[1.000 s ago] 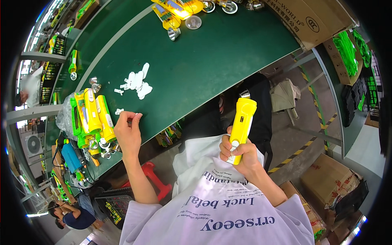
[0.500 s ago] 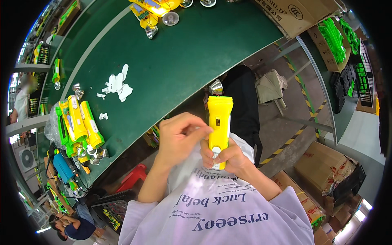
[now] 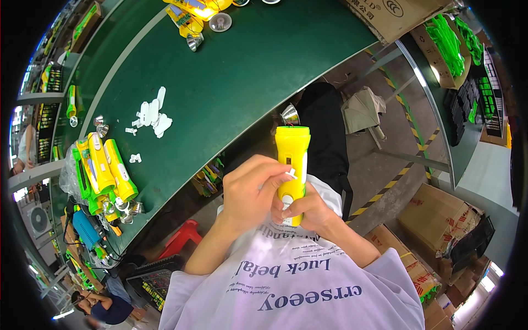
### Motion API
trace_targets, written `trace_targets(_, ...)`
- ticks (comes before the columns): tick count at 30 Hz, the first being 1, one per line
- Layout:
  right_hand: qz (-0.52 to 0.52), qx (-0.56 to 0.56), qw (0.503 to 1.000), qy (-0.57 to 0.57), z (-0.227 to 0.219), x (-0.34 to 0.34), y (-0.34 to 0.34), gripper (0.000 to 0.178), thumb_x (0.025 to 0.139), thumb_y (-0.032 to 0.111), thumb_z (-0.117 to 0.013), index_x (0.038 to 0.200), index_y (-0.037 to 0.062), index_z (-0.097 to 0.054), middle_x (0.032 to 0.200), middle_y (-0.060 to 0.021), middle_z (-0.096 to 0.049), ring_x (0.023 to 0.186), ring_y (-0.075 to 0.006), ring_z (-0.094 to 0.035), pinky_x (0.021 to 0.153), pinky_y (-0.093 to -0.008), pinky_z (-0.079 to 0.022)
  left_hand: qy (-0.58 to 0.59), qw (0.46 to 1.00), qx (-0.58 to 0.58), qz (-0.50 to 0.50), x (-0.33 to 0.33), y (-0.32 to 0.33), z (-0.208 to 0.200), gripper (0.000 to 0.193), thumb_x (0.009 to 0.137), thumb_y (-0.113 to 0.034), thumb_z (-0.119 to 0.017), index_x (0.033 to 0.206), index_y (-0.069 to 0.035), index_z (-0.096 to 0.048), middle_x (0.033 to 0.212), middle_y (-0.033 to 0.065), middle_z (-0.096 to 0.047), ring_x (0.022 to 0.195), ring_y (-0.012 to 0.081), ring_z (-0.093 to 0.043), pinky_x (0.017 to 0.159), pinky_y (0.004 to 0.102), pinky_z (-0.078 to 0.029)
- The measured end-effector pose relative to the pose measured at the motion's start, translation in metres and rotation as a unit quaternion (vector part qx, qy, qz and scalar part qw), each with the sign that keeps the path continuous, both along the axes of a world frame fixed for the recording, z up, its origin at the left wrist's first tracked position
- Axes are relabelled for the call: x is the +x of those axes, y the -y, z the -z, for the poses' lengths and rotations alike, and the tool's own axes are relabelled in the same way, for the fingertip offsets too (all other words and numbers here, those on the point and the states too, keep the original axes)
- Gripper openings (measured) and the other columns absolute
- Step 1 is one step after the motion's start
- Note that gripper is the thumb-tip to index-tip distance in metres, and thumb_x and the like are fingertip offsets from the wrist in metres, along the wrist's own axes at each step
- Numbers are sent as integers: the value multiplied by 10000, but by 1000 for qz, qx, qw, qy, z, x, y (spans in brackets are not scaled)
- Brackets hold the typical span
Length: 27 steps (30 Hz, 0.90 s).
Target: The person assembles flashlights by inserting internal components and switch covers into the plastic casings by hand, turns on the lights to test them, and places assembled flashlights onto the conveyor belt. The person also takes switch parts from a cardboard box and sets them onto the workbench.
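Note:
Wrapped around the lower part of a yellow flashlight body [image 3: 293,147] is my right hand [image 3: 314,210], holding it upright above my lap. A silver reflector cup [image 3: 289,114] sticks out past its wide top end. The body has a small dark slot in its front, with a round white part lower down. My left hand [image 3: 247,184] pinches a small white plastic piece [image 3: 291,172] between thumb and fingertips, just below the slot. Whether the piece touches the body I cannot tell.
On the green table [image 3: 220,82] lie loose white plastic pieces [image 3: 149,114], a pile of yellow-green flashlight bodies [image 3: 102,168] and more yellow parts [image 3: 187,22] at the far edge. A cardboard box [image 3: 393,19] stands far right; a red stool [image 3: 180,240] is below the table.
My left hand has come closer to the flashlight's front, and the white piece in its fingertips now shows. The flashlight has shifted slightly left in my right hand's grip.

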State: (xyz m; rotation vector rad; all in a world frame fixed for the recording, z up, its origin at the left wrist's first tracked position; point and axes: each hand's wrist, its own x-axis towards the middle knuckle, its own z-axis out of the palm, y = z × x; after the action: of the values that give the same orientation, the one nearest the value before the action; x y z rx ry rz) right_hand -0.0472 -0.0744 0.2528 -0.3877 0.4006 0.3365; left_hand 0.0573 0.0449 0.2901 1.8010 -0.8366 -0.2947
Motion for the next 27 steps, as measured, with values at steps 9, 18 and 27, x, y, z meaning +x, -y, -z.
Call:
trace_targets(9, -14, -41, 999, 31, -4, -1, 1, 487, 566, -46, -618, 1016, 61, -464, 738, -67, -547, 640, -195, -567, 588, -330, -480, -12, 999, 38, 35, 21, -4, -11, 119, 760, 64, -703, 861, 18, -660, 814, 88, -623, 674, 175, -603, 595, 270, -478)
trace_targets(18, -27, -67, 997, 32, -6, -1, 0, 487, 566, -52, -610, 1022, 52, -477, 758, -67, -553, 650, -184, -572, 608, -330, -493, 208, 961, 125, 132, 27, -8, -32, 204, 668, -1, -648, 865, -18, -596, 853, 75, -530, 787, 239, -560, 654, 335, -497)
trace_targets(27, -36, -84, 996, 3, -10, -1, -1, 500, 567, -85, -581, 1035, 50, -470, 771, -82, -548, 639, -189, -565, 589, -323, -482, 229, 962, 124, 83, 23, -5, -34, 165, 687, 4, -734, 822, -16, -640, 773, 71, -583, 680, 229, -576, 581, 318, -471)
